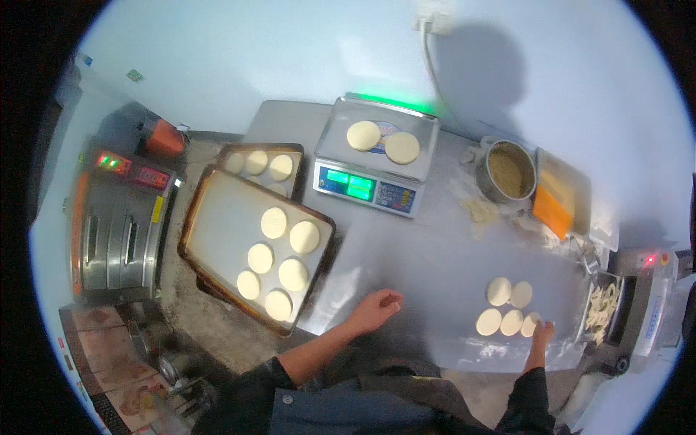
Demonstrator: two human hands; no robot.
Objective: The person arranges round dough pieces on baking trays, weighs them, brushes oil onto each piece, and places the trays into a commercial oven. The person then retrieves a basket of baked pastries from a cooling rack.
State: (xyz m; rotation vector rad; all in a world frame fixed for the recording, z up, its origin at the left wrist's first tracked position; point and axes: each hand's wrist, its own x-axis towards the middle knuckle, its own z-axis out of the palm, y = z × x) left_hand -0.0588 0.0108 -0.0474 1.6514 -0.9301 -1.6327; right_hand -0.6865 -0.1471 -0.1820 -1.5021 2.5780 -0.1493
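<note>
On the right of the metal table, my right hand (542, 332) pinches the edge of a round dough disc (530, 324). That disc lies at the right end of a row, beside another dough disc (512, 322). Behind the row lie two more, one of them a pale dough disc (499, 291). My left hand (375, 309) hovers over the middle of the table, its fingers curled in with nothing showing in them. Left of it, a dark-rimmed baking tray (217, 217) carries several dough discs on its right half.
Two dough discs (363, 135) rest on a lit digital scale (377, 192) at the back. Behind the tray is a second tray (299, 154) with discs. A metal bowl of crumbly filling (510, 172), an orange scraper (551, 210) and a dough machine with scraps (603, 308) stand right; an oven (119, 235) left.
</note>
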